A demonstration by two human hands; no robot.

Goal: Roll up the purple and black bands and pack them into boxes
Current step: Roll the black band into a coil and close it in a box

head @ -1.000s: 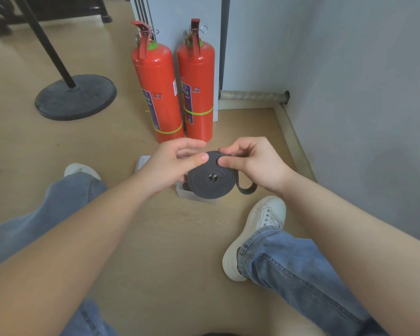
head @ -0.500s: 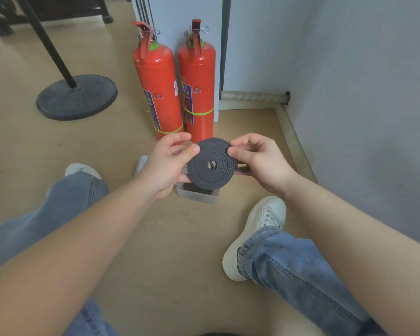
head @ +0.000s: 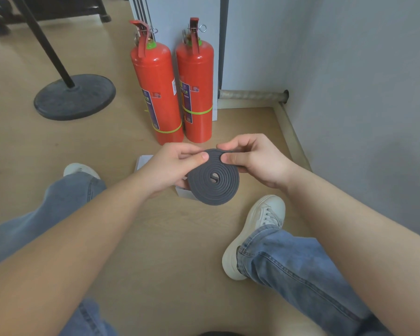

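The person is holding the black band [head: 214,180], wound into a flat spiral coil, in the air in front of the pair of red fire extinguishers [head: 195,93] and lower in my sight than their bases. The left hand [head: 172,166] is pinching the coil's upper left edge, thumb on the face turned toward the person and fingers behind it, so its grip is closing on the band. The right hand [head: 255,158] is pinching the upper right edge the same way, its grip also closing on the band. The two thumb tips are lying near each other at the top of the coil. A white box [head: 182,192] is resting on the floor [head: 167,238] in front of the extinguishers, showing only partly under the left hand and the coil; I cannot tell what it is holding. A round black stand base [head: 74,95] is sitting well to the left of the extinguishers.
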